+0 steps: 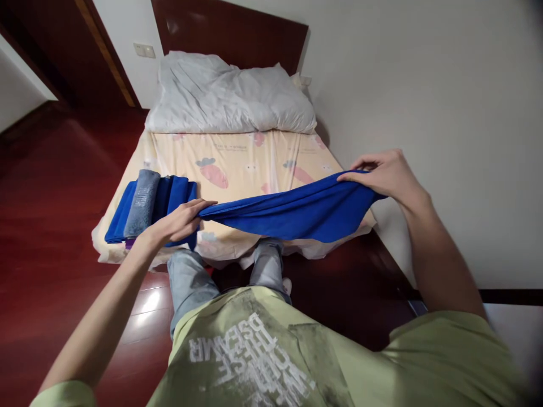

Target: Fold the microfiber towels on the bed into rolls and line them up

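Observation:
A blue towel (297,210) is stretched sideways in the air between my two hands, over the near part of the bed. My left hand (183,219) pinches its narrow left end, close to the folded stack. At the other end, my right hand (384,176) grips the upper edge between thumb and fingers, and the cloth sags below it. On the bed's left side lie several folded blue towels (178,193), with a rolled grey-blue towel (143,203) on top. A bit of purple cloth (129,243) shows beneath the roll.
The bed's yellow sheet (241,161) carries a carrot print. A white quilt (233,99) is bunched against the dark headboard (229,28). A white wall (458,124) runs along the right, and dark red wooden floor (55,226) lies to the left.

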